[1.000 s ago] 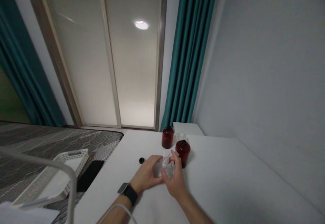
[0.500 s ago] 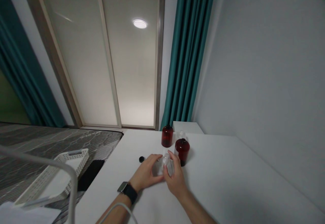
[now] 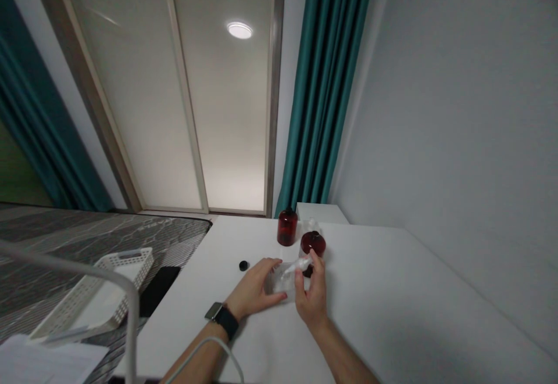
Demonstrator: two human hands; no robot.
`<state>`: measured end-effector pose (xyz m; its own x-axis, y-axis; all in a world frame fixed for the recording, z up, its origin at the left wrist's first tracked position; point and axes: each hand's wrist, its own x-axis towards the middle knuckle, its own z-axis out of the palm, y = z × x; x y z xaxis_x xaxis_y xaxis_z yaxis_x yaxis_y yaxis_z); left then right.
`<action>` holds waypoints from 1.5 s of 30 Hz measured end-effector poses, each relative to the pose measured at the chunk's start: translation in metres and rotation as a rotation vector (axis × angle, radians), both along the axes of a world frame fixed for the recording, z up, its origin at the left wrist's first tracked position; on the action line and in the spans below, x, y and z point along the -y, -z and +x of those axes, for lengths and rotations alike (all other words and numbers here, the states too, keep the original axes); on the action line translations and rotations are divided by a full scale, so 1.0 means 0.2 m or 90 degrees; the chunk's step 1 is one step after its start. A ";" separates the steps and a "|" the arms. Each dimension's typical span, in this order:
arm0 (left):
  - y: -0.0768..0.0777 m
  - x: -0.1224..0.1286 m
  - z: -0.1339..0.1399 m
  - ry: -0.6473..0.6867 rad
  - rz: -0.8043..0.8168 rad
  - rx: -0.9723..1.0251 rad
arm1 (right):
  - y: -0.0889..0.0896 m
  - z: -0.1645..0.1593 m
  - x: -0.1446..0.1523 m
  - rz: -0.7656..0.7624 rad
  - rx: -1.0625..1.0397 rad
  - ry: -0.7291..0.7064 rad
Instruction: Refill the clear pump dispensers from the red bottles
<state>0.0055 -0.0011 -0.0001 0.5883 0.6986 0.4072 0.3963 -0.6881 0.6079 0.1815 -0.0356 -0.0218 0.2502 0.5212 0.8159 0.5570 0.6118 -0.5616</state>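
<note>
My left hand [image 3: 257,288], with a dark watch on its wrist, curls around the side of a clear plastic container [image 3: 281,279] on the white table. Between the thumb and fingers of my right hand [image 3: 313,294] is a small whitish, translucent piece [image 3: 301,264], slanting over the container; its exact kind is too blurred to tell. Just behind that hand stands an amber bottle [image 3: 314,241] with a dark neck, partly covered by my fingers. A second amber bottle [image 3: 286,228] stands farther back. Left of my left hand lies a small black cap [image 3: 243,265].
Something clear [image 3: 311,225] stands behind the nearer bottle. A white plastic basket [image 3: 78,314] and a black object [image 3: 160,288] are left of the table [image 3: 392,302]. A grey cable or tube [image 3: 131,314] crosses the lower left. A wall borders the right.
My right hand has moved right, away from my left hand, with the whitish piece now tilted over the container. The left hand stays around the container. The view has tilted slightly.
</note>
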 end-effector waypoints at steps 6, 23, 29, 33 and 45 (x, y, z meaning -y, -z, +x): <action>-0.01 0.00 0.00 -0.002 0.000 -0.017 | 0.07 0.00 -0.02 -0.021 -0.119 0.001; 0.00 0.00 -0.02 -0.002 0.006 -0.019 | 0.01 0.03 -0.02 -0.073 -0.162 -0.031; -0.01 0.00 -0.02 0.017 0.013 -0.018 | 0.01 0.03 -0.02 -0.082 -0.157 -0.030; -0.01 0.00 -0.02 0.023 0.029 -0.018 | 0.01 0.03 -0.02 -0.086 -0.150 -0.039; -0.01 0.00 -0.03 0.021 0.032 -0.024 | 0.00 0.03 -0.01 -0.085 -0.150 -0.041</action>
<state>0.0002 -0.0004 0.0015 0.6258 0.6581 0.4186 0.3949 -0.7302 0.5576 0.1873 -0.0339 -0.0218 0.3877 0.6415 0.6619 0.3637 0.5533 -0.7493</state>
